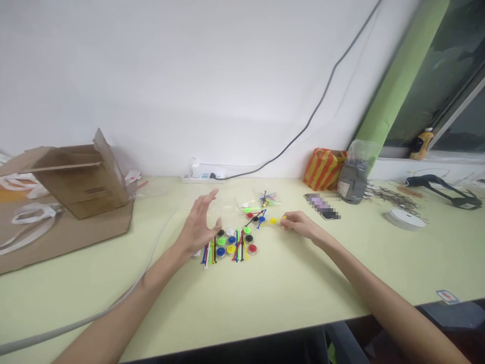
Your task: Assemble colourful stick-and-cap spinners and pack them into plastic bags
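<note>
My right hand [301, 224] pinches the tip of a small yellow plastic arrow [273, 221] at the right of a group of coloured parts. My left hand [199, 222] hovers at the left of that group, thumb and fingers apart, holding nothing. Below and between the hands stand rows of round pieces with coloured tops, among them a yellow one [231, 249] and a red one [252, 248]. Bundles of thin coloured arrows [208, 254] lie beside them. More loose arrows, including a blue one [261, 219], lie near the yellow one.
A clear bag of arrows [268, 198] lies behind. At left, an open cardboard box [81, 187] stands on flat cardboard. A power strip [202, 178] sits by the wall. At right are a striped bag [324, 169], a dark bottle [352, 182], a phone [322, 206] and a white reel [404, 219].
</note>
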Demonstrator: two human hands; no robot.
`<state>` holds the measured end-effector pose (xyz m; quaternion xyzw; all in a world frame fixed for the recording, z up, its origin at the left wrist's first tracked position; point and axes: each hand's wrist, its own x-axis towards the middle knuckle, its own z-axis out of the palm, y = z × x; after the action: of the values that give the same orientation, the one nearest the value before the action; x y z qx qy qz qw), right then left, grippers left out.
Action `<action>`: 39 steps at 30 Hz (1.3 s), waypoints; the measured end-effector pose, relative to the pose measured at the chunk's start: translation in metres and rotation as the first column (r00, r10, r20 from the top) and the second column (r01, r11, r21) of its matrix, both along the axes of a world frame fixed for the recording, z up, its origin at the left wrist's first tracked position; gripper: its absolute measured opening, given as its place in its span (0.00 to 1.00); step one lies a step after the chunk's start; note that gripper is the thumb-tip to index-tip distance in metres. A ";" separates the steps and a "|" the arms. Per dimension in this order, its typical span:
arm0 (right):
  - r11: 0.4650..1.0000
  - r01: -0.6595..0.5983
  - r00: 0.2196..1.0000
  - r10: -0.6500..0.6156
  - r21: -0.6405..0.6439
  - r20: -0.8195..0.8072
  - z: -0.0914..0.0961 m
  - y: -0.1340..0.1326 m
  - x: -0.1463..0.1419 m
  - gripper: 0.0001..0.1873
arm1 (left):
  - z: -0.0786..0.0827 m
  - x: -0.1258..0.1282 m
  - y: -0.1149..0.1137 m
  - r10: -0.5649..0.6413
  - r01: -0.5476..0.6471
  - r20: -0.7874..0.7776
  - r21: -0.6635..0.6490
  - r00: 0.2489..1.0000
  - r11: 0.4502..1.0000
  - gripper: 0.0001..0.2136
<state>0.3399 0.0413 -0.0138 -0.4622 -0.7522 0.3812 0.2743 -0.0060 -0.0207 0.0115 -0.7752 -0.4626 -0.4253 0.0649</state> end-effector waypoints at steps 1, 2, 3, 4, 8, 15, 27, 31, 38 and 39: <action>1.000 0.007 1.000 -0.007 0.012 -0.004 0.004 -0.002 0.003 0.24 | -0.001 0.000 0.000 0.006 -0.006 -0.002 -0.002 1.000 1.000 0.37; 1.000 0.010 1.000 -0.010 0.027 -0.006 0.008 -0.005 0.007 0.25 | -0.001 0.000 0.001 0.013 -0.013 -0.006 -0.002 1.000 1.000 0.37; 0.999 0.008 1.000 -0.008 0.041 -0.008 0.013 -0.007 0.011 0.25 | -0.002 0.000 0.001 0.021 -0.021 -0.011 -0.005 1.000 1.000 0.37; 0.998 0.006 1.000 -0.005 0.056 -0.012 0.018 -0.010 0.014 0.25 | -0.002 0.000 0.001 0.029 -0.029 -0.016 -0.009 0.999 1.000 0.37; 0.987 0.013 0.998 -0.003 0.162 -0.064 0.049 -0.028 0.015 0.25 | -0.003 0.001 0.002 0.064 -0.065 -0.042 -0.027 0.997 0.998 0.38; 0.941 -0.152 0.969 0.202 0.303 -0.141 0.096 -0.056 -0.058 0.23 | -0.003 0.004 0.000 0.046 -0.047 -0.067 -0.005 0.997 0.999 0.38; 0.763 -0.287 0.952 0.292 0.579 0.086 0.099 -0.050 -0.135 0.07 | -0.007 0.000 0.003 0.064 -0.056 0.190 -0.046 0.980 0.997 0.39; 0.691 -0.121 0.979 0.204 0.712 -0.031 0.104 -0.039 -0.139 0.07 | -0.006 0.000 0.005 0.067 -0.064 0.201 -0.023 0.977 0.998 0.37; 0.753 -0.170 0.975 0.037 0.636 0.217 0.075 0.009 -0.081 0.12 | -0.001 -0.001 0.008 -0.051 0.192 0.503 -0.232 0.863 0.953 0.27; 0.764 -0.243 0.935 0.019 0.598 0.355 0.064 0.016 -0.069 0.13 | 0.000 -0.001 0.008 -0.062 0.260 0.582 -0.263 0.811 0.929 0.27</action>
<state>0.2708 0.0574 0.0503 -0.3449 -0.9019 0.0418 0.2568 -0.0068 -0.0123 0.0116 -0.6510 -0.4570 -0.5554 -0.2425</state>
